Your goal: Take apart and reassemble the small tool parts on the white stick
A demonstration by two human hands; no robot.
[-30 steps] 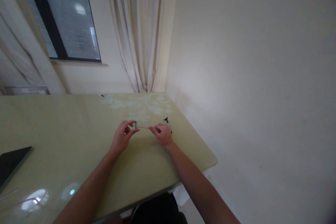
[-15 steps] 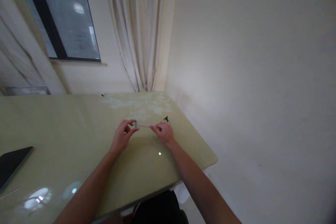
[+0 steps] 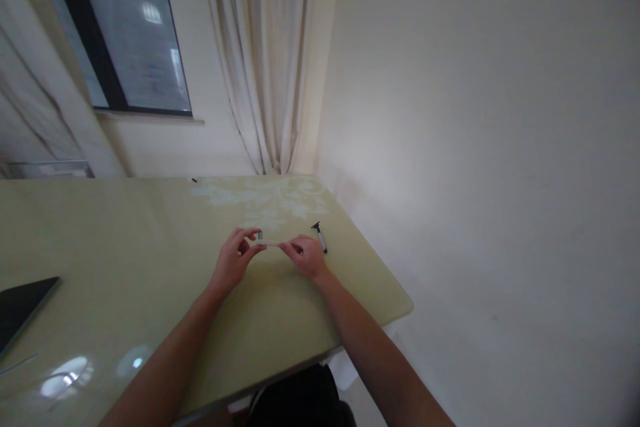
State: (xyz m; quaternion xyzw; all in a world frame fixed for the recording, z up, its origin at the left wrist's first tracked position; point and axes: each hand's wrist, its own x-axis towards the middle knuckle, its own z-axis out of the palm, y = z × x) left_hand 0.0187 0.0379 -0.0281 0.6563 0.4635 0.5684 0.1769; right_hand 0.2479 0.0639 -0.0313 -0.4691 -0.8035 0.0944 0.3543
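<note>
Stick (image 3: 271, 243) pinched in right grip (image 3: 307, 257) extends to the small green piece (image 3: 259, 236) held in left grip (image 3: 233, 257).

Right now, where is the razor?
In the head view, the razor lies on the table, just past the right hand, toward the table's right edge.

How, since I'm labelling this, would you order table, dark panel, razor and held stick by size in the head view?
Table
Dark panel, cut off by the frame
Razor and held stick: unsure, since the right hand covers part of the latter
</note>
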